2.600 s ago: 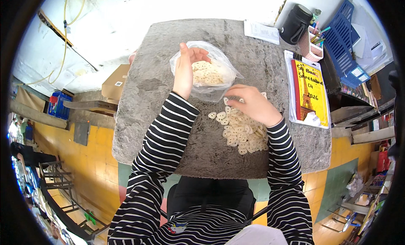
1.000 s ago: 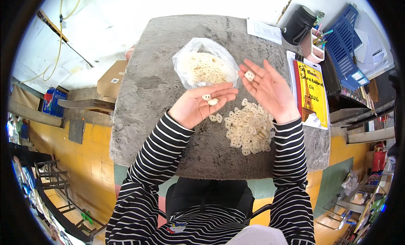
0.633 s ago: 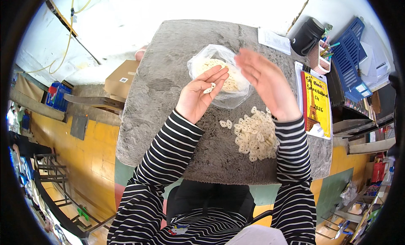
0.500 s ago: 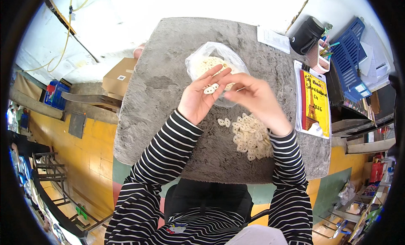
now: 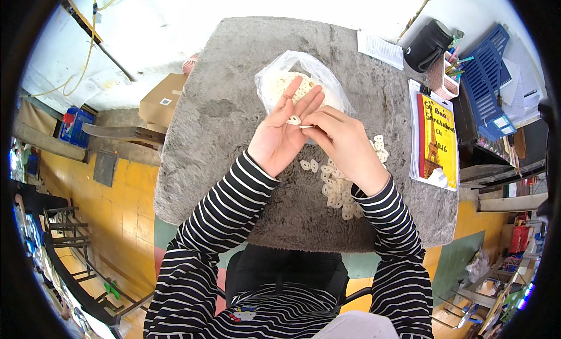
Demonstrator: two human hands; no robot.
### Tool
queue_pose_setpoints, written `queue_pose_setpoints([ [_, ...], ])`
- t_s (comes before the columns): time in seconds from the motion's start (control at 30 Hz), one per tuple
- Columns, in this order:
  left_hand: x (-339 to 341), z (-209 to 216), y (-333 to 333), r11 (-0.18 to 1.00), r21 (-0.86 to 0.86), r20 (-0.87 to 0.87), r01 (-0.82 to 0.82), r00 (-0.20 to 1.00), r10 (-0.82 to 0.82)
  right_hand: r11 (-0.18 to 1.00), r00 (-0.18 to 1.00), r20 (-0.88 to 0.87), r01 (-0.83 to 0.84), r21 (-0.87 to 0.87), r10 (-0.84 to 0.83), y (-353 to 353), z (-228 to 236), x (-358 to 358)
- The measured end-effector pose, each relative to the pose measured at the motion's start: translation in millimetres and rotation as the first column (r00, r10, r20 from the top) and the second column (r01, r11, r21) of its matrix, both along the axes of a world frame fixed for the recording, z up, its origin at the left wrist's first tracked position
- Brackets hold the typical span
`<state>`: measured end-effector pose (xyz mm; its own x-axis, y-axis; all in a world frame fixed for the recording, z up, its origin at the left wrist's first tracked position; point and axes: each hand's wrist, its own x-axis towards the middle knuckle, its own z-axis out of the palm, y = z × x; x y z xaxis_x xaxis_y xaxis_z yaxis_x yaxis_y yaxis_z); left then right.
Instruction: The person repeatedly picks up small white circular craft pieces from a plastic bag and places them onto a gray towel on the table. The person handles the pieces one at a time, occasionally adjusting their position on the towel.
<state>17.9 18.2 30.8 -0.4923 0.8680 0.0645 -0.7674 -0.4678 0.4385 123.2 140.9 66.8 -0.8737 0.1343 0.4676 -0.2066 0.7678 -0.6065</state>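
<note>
My left hand is palm up over the table, its fingers stretched out. A small cream-white piece with holes rests in it, at the base of the fingers. My right hand comes in from the right and pinches another thin pale piece, seen edge-on, between thumb and fingertips. Behind both hands is a clear plastic bag full of similar cream pieces. Under and beside my right hand lies a loose heap of flat, holed pieces, partly hidden by the hand and sleeve. Two pieces lie together left of the heap.
A grey plush cloth covers the table. A yellow booklet in a clear sleeve lies at the right edge. Papers, a black cylindrical object and a pink pen basket are at the back right. A cardboard box stands left.
My right hand has moved a little left and down, its fingertips now pinching a piece beside the left palm. The piece in my left hand has turned. More of the heap's far side shows.
</note>
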Motion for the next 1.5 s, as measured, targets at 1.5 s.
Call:
queue_pose_setpoints([
  [1.5, -18.4, -6.1, -10.7, 0.865, -0.432, -0.894, -0.256, 0.248, -0.373, 0.965, 0.989, -0.067, 0.115, -0.234, -0.134, 19.7, 2.0, 19.3],
])
